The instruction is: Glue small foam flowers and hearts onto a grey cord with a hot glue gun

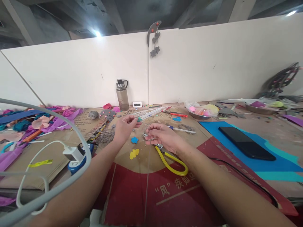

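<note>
My left hand (125,128) pinches a small green felt-like piece (139,119) between thumb and fingertips. To its right, my right hand (163,136) has its fingers curled together around a thin grey cord (147,176), which hangs from them down over the red cardboard. Something small and silvery shows by the right fingertips, too blurred to name. Below the hands lie a blue flower cutout (134,140) and a yellow scalloped cutout (134,154). Yellow-handled scissors (175,165) rest just under my right wrist, their blades partly hidden by the hand.
A pen (183,129), red-handled tool (176,114) and grey yarn (104,136) lie around. Behind stand a bottle (122,96) and small clock (137,104). Right: phone (246,142) on blue sheets. Left: charger (74,154), power strip, scraps, and a grey tube (81,142) arching in front.
</note>
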The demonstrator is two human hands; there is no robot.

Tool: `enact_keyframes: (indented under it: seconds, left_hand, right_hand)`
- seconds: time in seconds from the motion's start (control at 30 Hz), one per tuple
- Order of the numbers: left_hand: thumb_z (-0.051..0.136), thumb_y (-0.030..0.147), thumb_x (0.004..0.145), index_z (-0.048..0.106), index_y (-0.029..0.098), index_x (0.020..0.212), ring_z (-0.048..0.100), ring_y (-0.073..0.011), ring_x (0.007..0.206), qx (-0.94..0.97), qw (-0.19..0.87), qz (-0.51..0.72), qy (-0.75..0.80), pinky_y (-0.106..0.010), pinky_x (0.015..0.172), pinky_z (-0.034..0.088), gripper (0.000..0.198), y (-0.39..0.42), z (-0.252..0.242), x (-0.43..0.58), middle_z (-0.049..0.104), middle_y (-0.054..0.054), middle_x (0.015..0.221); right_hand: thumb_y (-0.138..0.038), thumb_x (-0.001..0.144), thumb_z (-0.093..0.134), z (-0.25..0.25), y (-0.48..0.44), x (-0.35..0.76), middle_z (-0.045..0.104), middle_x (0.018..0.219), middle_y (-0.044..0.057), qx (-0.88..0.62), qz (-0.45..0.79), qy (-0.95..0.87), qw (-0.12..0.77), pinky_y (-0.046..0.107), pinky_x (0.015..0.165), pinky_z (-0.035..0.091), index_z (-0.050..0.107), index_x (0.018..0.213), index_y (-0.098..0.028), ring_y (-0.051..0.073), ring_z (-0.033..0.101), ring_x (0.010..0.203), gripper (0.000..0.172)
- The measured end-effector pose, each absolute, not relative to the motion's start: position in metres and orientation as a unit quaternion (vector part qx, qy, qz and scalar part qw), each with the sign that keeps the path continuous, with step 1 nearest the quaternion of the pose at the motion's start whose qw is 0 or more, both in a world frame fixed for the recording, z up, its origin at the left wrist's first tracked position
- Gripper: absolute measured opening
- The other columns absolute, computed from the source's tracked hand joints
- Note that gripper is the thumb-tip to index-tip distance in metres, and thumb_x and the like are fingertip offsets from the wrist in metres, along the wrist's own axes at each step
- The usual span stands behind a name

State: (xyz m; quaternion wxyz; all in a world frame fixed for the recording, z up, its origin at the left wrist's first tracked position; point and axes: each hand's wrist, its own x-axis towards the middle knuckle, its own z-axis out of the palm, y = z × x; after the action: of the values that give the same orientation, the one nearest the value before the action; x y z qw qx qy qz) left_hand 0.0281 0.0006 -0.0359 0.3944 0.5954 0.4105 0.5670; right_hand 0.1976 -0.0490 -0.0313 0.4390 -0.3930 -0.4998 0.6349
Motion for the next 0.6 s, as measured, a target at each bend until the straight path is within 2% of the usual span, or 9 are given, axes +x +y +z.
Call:
enact_keyframes:
  seconds: [0.07, 0.17, 0.23, 0.4, 0.6]
  left_hand:
    - [0.073, 0.038, 0.069, 0.061, 0.013, 0.076, 0.069, -0.0162, 0.068, 0.569, 0.415, 0.592, 0.392, -0.031, 0.071, 0.058, 0.028, 0.005, -0.035, 0.023, 0.066, -0.002, 0.07]
    - [0.075, 0.032, 0.065, 0.061, 0.012, 0.076, 0.069, -0.0153, 0.066, 0.505, 0.438, 0.634, 0.389, -0.03, 0.07, 0.057, 0.027, 0.013, -0.033, 0.016, 0.065, -0.002, 0.07]
    - [0.076, 0.028, 0.065, 0.061, 0.012, 0.075, 0.069, -0.0157, 0.067, 0.471, 0.452, 0.649, 0.391, -0.029, 0.07, 0.056, 0.024, 0.018, -0.032, 0.011, 0.066, -0.003, 0.069]
    - [0.07, 0.02, 0.072, 0.061, 0.011, 0.073, 0.069, -0.0153, 0.068, 0.421, 0.455, 0.679, 0.393, -0.029, 0.071, 0.056, 0.013, 0.028, -0.032, -0.003, 0.068, -0.005, 0.07]
    - [0.066, 0.014, 0.073, 0.062, 0.011, 0.072, 0.069, -0.0129, 0.067, 0.402, 0.438, 0.723, 0.351, -0.025, 0.072, 0.057, 0.005, 0.04, -0.031, -0.016, 0.069, -0.005, 0.072]
  right_hand:
    - [-0.022, 0.07, 0.065, -0.024, -0.055, 0.2, 0.054, 0.058, -0.003, -0.342, 0.677, -0.493, 0.426, 0.028, 0.056, 0.052, 0.057, 0.073, -0.019, 0.011, 0.056, 0.054, 0.008]
    - [-0.022, 0.071, 0.068, -0.012, -0.061, 0.21, 0.048, 0.059, -0.005, -0.273, 0.706, -0.507, 0.412, 0.019, 0.043, 0.041, 0.059, 0.077, -0.018, 0.005, 0.041, 0.045, 0.012]
    - [-0.023, 0.072, 0.069, -0.003, -0.063, 0.22, 0.048, 0.064, -0.004, -0.242, 0.71, -0.515, 0.416, 0.016, 0.041, 0.034, 0.061, 0.082, -0.017, 0.003, 0.035, 0.046, 0.014]
    - [-0.028, 0.078, 0.068, 0.013, -0.067, 0.246, 0.043, 0.067, -0.004, -0.208, 0.676, -0.541, 0.455, 0.015, 0.037, 0.025, 0.064, 0.091, -0.015, 0.002, 0.029, 0.046, 0.019]
    - [-0.03, 0.074, 0.072, 0.026, -0.082, 0.268, 0.041, 0.066, -0.006, -0.167, 0.608, -0.568, 0.529, 0.013, 0.031, 0.011, 0.064, 0.086, -0.021, 0.002, 0.026, 0.044, 0.017]
